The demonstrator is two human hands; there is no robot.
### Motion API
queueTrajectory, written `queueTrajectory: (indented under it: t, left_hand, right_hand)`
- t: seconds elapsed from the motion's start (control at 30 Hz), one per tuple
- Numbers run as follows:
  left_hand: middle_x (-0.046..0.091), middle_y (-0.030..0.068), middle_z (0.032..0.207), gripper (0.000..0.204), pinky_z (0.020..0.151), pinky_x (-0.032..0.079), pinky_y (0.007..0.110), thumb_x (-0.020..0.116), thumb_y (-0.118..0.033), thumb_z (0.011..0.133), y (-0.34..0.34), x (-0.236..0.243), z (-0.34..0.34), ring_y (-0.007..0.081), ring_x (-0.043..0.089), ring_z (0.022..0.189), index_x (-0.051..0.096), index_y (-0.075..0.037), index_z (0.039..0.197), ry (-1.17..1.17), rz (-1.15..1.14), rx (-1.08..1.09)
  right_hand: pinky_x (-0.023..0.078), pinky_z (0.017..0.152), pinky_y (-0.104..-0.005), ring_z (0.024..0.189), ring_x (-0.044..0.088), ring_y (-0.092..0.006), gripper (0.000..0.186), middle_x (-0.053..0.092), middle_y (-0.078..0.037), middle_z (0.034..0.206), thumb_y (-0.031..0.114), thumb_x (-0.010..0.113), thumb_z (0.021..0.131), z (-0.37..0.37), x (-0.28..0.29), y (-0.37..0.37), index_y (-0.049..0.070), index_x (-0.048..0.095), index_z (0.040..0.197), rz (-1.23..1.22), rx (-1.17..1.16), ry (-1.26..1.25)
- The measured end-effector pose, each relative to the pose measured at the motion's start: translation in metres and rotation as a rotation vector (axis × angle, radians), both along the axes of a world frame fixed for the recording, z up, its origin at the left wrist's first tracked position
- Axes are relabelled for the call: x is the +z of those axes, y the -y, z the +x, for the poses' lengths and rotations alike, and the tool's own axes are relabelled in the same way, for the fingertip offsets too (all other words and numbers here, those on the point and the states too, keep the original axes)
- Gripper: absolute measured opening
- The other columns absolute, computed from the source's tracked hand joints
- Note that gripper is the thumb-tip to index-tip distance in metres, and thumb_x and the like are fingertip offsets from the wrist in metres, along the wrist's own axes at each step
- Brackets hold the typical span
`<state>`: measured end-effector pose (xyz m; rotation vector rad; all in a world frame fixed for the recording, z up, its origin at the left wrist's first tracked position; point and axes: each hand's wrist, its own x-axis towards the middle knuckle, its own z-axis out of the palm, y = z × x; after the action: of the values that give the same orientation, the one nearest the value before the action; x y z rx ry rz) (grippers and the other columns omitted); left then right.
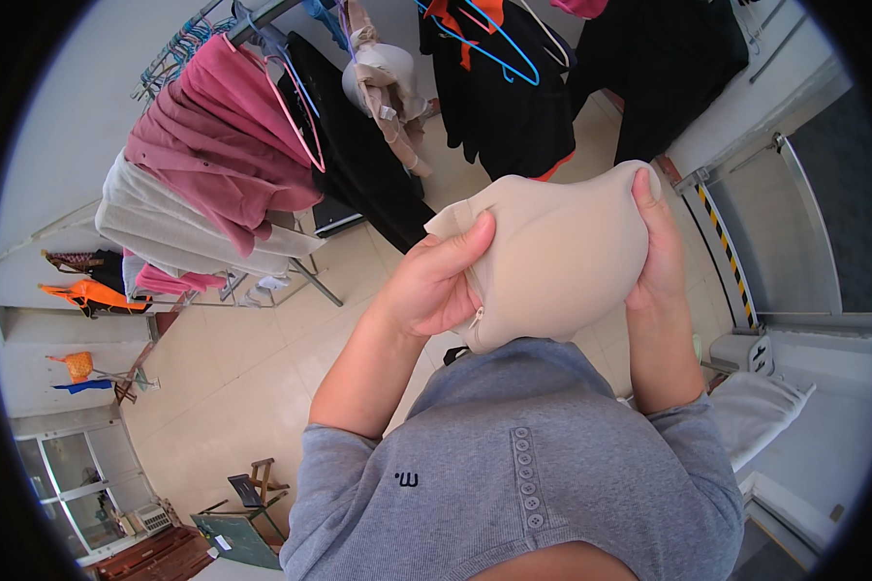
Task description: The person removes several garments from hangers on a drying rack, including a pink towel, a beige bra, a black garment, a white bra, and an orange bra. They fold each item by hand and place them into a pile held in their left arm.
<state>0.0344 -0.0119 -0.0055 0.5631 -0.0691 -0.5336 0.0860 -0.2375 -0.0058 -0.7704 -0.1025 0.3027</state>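
In front of my chest I hold a beige bra [564,257] with smooth, moulded cups. My left hand [434,283] grips its left edge, thumb on top and fingers curled beneath. A small strap fitting [476,316] shows just below that hand. My right hand [657,254] is closed round the right end, its thumb pressed near the upper corner. The underside of the bra and most of the fingers behind it are hidden.
Ahead, a clothes rack carries pink garments [223,145], black garments [513,107] and a hanging beige bra [386,82]. A white towel [179,218] drapes over a metal frame at left. A metal door [794,232] stands at right, a green table [237,537] at lower left.
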Motion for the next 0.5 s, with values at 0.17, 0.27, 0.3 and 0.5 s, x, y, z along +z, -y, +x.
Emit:
queueTrajectory:
  t: [0.17, 0.27, 0.3, 0.5]
  left_hand:
    - [0.057, 0.0161, 0.134, 0.056, 0.101, 0.05, 0.043, 0.063, -0.028, 0.097, -0.005, -0.002, 0.002, 0.0287, 0.06, 0.12, 0.044, 0.002, 0.14, 0.093, 0.021, -0.04]
    - [0.06, 0.0167, 0.13, 0.055, 0.1, 0.049, 0.042, 0.066, -0.028, 0.095, -0.003, 0.006, 0.0, 0.028, 0.06, 0.119, 0.048, 0.003, 0.136, 0.154, 0.401, 0.065]
    - [0.061, 0.0177, 0.127, 0.053, 0.1, 0.049, 0.042, 0.069, -0.027, 0.092, -0.006, 0.007, 0.004, 0.0276, 0.061, 0.117, 0.051, 0.004, 0.133, 0.11, 0.316, 0.112]
    - [0.057, 0.0193, 0.133, 0.043, 0.102, 0.049, 0.046, 0.039, -0.03, 0.106, -0.024, -0.003, 0.02, 0.0315, 0.058, 0.123, 0.047, 0.0, 0.136, 0.137, -0.349, -0.002]
  right_hand:
    - [0.055, 0.08, -0.029, 0.092, 0.065, -0.0125, 0.03, 0.067, -0.004, 0.1, 0.034, 0.051, 0.103, 0.002, -0.003, -0.002, 0.007, 0.059, 0.113, -0.056, -0.024, 0.015]
    - [0.053, 0.088, -0.0324, 0.102, 0.063, -0.0147, 0.036, 0.066, -0.005, 0.11, 0.035, 0.052, 0.102, -0.002, -0.006, -0.007, 0.006, 0.057, 0.122, -0.065, 0.045, 0.045]
    - [0.052, 0.091, -0.0337, 0.107, 0.062, -0.0157, 0.038, 0.065, -0.006, 0.114, 0.035, 0.053, 0.102, -0.003, -0.001, -0.008, 0.005, 0.055, 0.126, -0.043, 0.104, 0.05]
    - [0.047, 0.101, -0.0373, 0.119, 0.058, -0.0213, 0.052, 0.061, -0.012, 0.127, 0.028, 0.069, 0.091, 0.004, -0.02, 0.016, -0.001, 0.054, 0.132, -0.244, 0.599, 0.411]
